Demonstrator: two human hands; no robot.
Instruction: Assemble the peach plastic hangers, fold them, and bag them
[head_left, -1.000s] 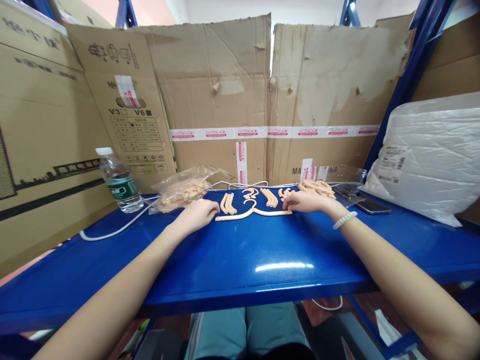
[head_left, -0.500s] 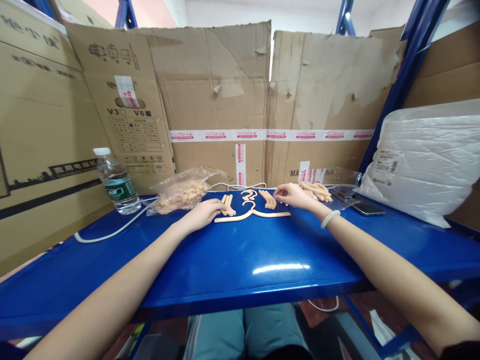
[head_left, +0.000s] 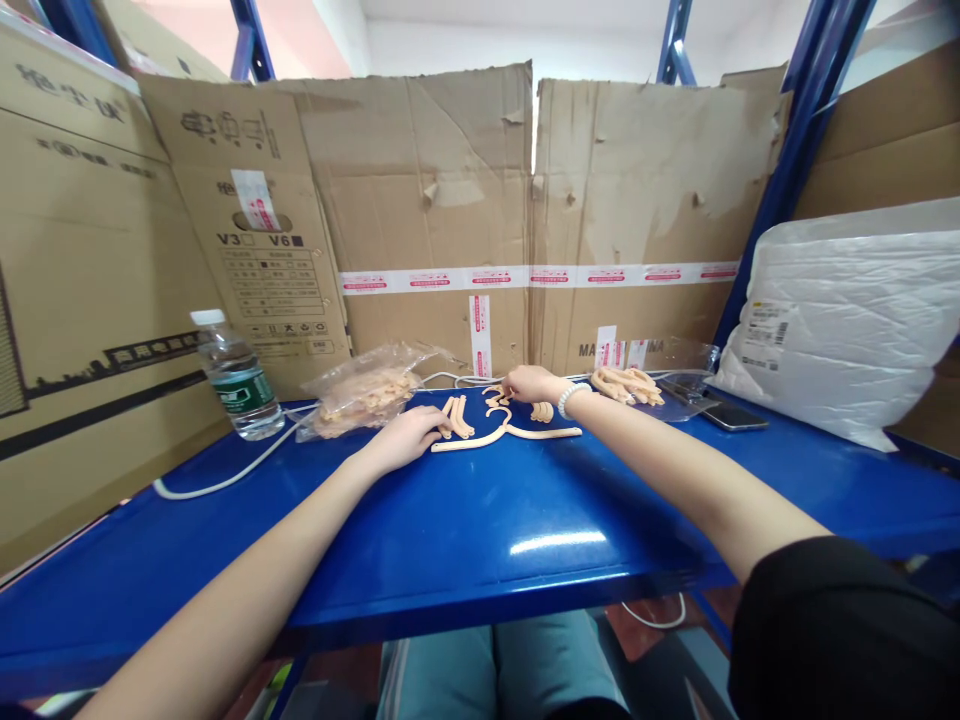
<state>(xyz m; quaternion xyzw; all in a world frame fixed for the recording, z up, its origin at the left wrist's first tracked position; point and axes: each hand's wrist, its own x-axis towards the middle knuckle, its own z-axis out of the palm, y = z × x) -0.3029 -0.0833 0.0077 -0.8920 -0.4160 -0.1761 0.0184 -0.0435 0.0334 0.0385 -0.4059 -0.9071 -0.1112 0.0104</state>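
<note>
A beige hanger, made of a hook piece and two curved arms, is laid out on the blue table. Beside its left arm, my left hand rests with bent, slightly parted fingers against a small stack of loose hanger arms; no held piece shows in it. My right hand reaches over the small pile of hanger hooks, fingers pinched on one hook, its tip partly hidden. Under my right wrist, another stack of hanger arms is partly covered.
A plastic bag of beige pieces lies left, near a water bottle and white cable. At right are more beige pieces on clear plastic, a phone and a white wrapped bundle. Cardboard stands behind.
My right hand has moved left from beside the right stack of arms to the hook pile. My left hand stays beside the left stack. The view has shifted slightly.
</note>
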